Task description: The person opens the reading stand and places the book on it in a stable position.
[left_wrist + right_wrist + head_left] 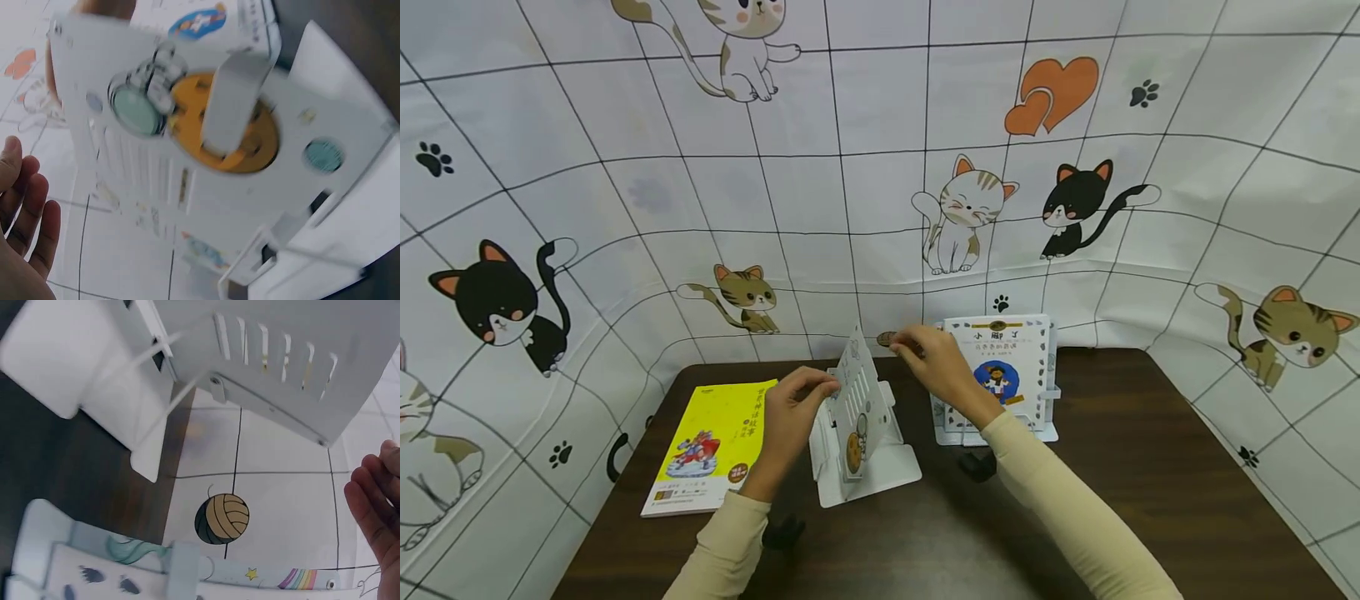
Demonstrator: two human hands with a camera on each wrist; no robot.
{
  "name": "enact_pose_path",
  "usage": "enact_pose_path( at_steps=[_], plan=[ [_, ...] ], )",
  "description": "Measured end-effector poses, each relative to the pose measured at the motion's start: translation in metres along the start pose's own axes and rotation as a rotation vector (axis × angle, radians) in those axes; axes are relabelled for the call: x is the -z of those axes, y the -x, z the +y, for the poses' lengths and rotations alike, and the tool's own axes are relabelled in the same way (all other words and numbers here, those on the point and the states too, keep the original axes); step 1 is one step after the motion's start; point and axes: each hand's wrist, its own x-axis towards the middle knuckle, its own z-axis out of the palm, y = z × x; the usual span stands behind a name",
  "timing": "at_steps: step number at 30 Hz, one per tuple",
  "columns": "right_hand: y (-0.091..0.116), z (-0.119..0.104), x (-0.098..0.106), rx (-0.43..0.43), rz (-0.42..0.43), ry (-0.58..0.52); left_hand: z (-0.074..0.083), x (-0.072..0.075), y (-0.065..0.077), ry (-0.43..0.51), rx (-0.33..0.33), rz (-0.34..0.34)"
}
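A white book stand with cartoon prints stands upright in the middle of the table, turned nearly edge-on in the head view. Its printed panel, with an orange round cookie face and a row of slots, fills the left wrist view. To its left is my left hand, fingers loosely bent and apart from the panel in the left wrist view. On the other side my right hand hovers, its fingers relaxed beside the panel's plain back. Neither hand holds anything.
A yellow book lies flat at the left of the dark table. Behind my right forearm, a white book with a blue round picture leans on a second stand. A cat-printed grid curtain surrounds the back and sides.
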Motion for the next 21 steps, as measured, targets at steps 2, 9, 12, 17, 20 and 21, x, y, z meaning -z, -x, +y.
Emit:
enact_pose_path(
  at_steps=[2,9,12,17,20,21],
  plan=[
    [0.011,-0.003,0.005,-0.019,-0.003,-0.027,-0.004,0.001,-0.009,0.001,0.01,-0.003],
    [0.047,-0.021,0.008,-0.036,-0.005,-0.131,-0.027,0.002,-0.033,0.017,0.152,-0.018],
    [0.06,-0.029,0.002,-0.056,-0.016,-0.154,-0.037,0.002,-0.039,0.041,0.218,-0.022],
    [0.08,-0.044,-0.006,-0.137,-0.037,-0.239,-0.051,-0.001,-0.047,0.045,0.289,-0.074],
    [0.089,-0.052,-0.012,-0.176,-0.065,-0.292,-0.057,-0.004,-0.052,0.009,0.332,-0.119],
    [0.092,-0.054,-0.013,-0.188,-0.073,-0.304,-0.058,-0.005,-0.053,0.001,0.348,-0.132]
  ],
)
